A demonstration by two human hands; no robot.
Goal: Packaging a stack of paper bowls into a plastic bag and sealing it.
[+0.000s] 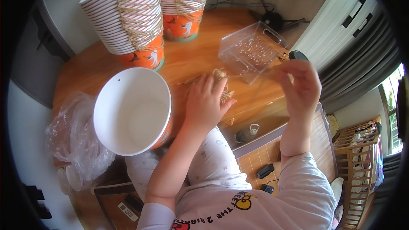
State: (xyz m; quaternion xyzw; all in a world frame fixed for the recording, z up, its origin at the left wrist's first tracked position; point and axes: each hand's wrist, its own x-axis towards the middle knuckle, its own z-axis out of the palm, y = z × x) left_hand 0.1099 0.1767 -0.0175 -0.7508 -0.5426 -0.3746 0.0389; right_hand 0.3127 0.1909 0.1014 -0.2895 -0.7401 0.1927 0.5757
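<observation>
My left hand [206, 100] lies with fingers stretched out over a loose bundle of tan twine [220, 75] on the wooden table, pressing on it. Raised at the right, my right hand [300, 83] is closed in a pinch. A faint, blurred strand runs from the bundle toward it. Left of my left arm, a white paper bucket [132, 113] is tipped with its mouth toward me; a small hole shows near its rim. Behind it rise tall stacks of nested orange-and-white buckets [140, 30], with twine handles hanging down their sides.
A clear plastic bin [251, 51] holding small light bits stands at the table's back right. Crumpled clear plastic bags [79, 132] lie at the left edge. A bottle [247, 133] stands below the table's edge, and a wooden crib [358, 166] is at the far right.
</observation>
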